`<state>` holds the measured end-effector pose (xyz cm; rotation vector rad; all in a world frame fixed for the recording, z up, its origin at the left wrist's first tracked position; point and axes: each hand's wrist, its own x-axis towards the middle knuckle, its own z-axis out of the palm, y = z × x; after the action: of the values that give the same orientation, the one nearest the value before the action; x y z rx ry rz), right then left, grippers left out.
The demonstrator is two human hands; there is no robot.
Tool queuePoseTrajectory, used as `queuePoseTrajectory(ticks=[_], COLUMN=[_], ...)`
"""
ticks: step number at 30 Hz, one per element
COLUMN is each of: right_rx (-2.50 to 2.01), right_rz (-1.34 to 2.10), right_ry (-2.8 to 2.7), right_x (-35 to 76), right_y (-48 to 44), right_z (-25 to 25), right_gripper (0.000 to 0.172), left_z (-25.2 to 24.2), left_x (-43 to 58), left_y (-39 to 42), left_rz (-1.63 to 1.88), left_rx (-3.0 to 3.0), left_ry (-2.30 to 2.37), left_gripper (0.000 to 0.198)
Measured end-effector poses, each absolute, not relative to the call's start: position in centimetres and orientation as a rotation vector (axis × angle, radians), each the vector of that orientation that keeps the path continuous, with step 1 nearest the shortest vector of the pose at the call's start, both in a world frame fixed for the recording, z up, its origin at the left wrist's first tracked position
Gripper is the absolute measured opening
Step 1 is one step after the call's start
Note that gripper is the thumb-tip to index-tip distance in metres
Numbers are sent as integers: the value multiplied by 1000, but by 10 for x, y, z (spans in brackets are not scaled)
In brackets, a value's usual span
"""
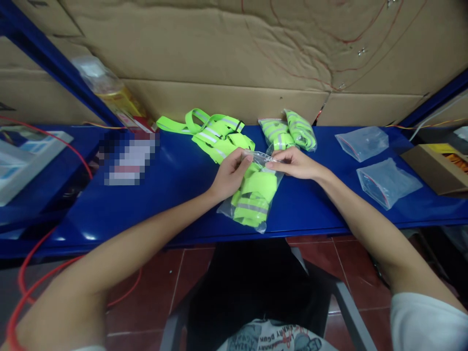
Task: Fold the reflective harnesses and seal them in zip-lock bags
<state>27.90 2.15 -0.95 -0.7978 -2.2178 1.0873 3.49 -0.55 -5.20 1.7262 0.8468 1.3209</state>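
A clear plastic zip bag (252, 200) holding a folded neon-green reflective strap lies on the blue shelf (175, 195) in front of me. My left hand (230, 173) pinches the left end of the bag's top edge. My right hand (292, 163) pinches the right end of the same edge. Both hands are closed on the bag's opening. Just behind my left hand lies a loose pile of neon-green reflective straps (212, 131).
Two filled bags of green straps (288, 130) lie behind my right hand. Two empty zip bags (361, 142) (387, 181) rest to the right, beside a brown cardboard box (435, 168). Cardboard lines the back wall. A red cable (27, 273) loops at the left.
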Motion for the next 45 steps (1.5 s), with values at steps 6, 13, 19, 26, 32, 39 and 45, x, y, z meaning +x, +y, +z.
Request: queuePoseTrajectory(ticks=[6,13,19,26,32,39,45], right_rx=[-990,-1096,-1021,-1060,-1041,-970,-997], right_rz=[1395,1661,1696,1572,1466,1534,1522], right_ry=[-2103,-2000,-1868,-1682,-1797,-1910,-1910], right_x=[283,286,284,277,278,278,276], right_y=[21,18,17,18,19,17,17], right_z=[-11,-3,-4,-13,-15,-14,-15], right_gripper=[66,58,54,53,48,46,43], left_z=[-50,-50,-51,-47,-48,-47,-44], left_x=[38,39,33,30,33,33,31], left_y=[-10,-12,0,0,-5,-8,-3], left_rz=[1362,1359,1373,1390,1427,1457,1356], left_rx=[1751,1665,1542,1506,1526,1527,1431], left_ry=[853,874,908,947,947,958,988], left_gripper=[39,44,35,36,44,48,50])
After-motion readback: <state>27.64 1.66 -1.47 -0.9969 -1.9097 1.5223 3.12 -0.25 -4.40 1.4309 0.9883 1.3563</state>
